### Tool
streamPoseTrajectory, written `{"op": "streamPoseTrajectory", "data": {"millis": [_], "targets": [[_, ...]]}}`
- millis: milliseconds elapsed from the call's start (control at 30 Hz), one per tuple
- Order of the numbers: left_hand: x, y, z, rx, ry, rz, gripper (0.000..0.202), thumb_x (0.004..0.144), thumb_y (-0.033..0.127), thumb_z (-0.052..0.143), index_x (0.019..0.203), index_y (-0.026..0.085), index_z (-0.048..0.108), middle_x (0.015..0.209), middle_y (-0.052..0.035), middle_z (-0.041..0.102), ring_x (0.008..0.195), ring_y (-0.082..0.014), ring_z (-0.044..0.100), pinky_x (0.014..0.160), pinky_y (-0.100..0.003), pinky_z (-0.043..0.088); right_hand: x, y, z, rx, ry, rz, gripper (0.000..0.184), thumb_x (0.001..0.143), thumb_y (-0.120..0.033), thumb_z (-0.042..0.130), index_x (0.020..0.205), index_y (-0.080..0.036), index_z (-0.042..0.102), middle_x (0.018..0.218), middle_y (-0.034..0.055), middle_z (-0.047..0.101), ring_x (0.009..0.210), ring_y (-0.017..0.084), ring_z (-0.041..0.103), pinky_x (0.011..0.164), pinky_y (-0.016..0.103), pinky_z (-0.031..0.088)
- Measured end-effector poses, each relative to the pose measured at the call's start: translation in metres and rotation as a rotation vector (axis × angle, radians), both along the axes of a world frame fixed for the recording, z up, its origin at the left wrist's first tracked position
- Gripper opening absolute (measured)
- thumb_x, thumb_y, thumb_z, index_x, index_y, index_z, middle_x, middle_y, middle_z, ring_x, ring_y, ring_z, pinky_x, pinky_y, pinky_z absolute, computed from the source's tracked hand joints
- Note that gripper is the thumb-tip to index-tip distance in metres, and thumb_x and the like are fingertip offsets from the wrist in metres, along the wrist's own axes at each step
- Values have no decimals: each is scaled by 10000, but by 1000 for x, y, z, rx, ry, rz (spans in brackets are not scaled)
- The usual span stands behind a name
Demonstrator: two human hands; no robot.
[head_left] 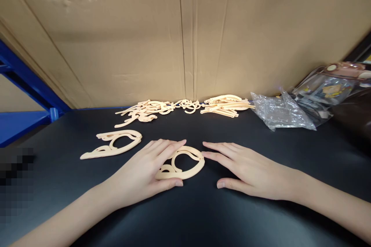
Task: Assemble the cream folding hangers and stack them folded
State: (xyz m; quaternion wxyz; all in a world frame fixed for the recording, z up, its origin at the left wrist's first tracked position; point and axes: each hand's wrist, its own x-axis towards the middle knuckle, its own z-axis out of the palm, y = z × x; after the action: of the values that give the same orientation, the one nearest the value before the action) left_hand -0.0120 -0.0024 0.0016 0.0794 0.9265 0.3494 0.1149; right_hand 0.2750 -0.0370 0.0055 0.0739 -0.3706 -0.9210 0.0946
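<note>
A beige folding hanger (193, 173), folded up, lies flat on the black table in front of me. My left hand (150, 168) rests over its left part and hides that end; the fingers stretch along the far side and the thumb lies by the near edge, apart from them. To the right, my right hand (246, 168) is open with its fingers extended, the index fingertip at or touching the hanger's right tip. Nothing shows between its thumb and fingers. A second folded hanger (127, 148) of the same kind lies left of my left hand.
Along the table's back edge are a pile of curved beige pieces (149, 108), some small hooks (189, 105) and a stack of long beige pieces (223, 105). Clear plastic bags (282, 112) lie at the back right. Cardboard (130, 38) stands behind; a blue frame (29, 77) is left.
</note>
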Motion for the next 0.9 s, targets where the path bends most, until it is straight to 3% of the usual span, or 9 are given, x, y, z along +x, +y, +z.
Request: {"op": "streamPoseTrajectory", "data": {"millis": [267, 433, 533, 667, 800, 900], "targets": [[0, -1, 10, 60, 118, -17, 677, 865, 444, 585, 1444, 256, 288, 1280, -60, 558, 1061, -240, 533, 895, -355, 416, 2, 3, -2, 5, -17, -50, 668, 929, -581, 412, 1454, -170, 363, 1515, 139, 330, 1374, 293, 343, 1087, 484, 365], [-14, 8, 19, 164, 170, -2, 622, 858, 430, 544, 1418, 239, 354, 1300, -61, 560, 1135, -255, 520, 955, -384, 401, 6, 5, 1, 7, -39, -64, 661, 938, -579, 389, 1450, -161, 372, 1503, 141, 352, 1368, 291, 356, 1088, 482, 364], [-31, 22, 29, 229, 188, 84, 641, 821, 484, 548, 1391, 225, 409, 1318, -66, 562, 1203, -281, 496, 1003, -411, 383, 6, 4, 2, 22, -52, -59, 656, 943, -571, 384, 1446, -150, 379, 1501, 148, 354, 1369, 292, 357, 1092, 477, 360], [-67, 42, 44, 229, 194, 274, 772, 723, 673, 564, 1343, 222, 478, 1351, -65, 547, 1198, -304, 517, 1031, -431, 378, 6, 3, 2, 37, -62, -51, 647, 949, -558, 385, 1441, -136, 388, 1497, 152, 359, 1371, 291, 354, 1095, 471, 359], [-103, 56, 54, 77, 213, 459, 857, 654, 734, 560, 1335, 218, 488, 1342, -36, 551, 1161, -293, 550, 1013, -389, 409, 6, 3, 1, 49, -61, -49, 640, 950, -556, 384, 1438, -142, 393, 1498, 149, 358, 1370, 289, 357, 1095, 470, 361], [-117, 61, 56, -29, 238, 548, 825, 622, 710, 602, 1283, 221, 539, 1318, -12, 568, 1130, -273, 574, 1004, -346, 417, 6, 3, 0, 46, -72, -51, 634, 950, -558, 382, 1432, -146, 405, 1500, 150, 353, 1372, 292, 353, 1093, 477, 359]]}}
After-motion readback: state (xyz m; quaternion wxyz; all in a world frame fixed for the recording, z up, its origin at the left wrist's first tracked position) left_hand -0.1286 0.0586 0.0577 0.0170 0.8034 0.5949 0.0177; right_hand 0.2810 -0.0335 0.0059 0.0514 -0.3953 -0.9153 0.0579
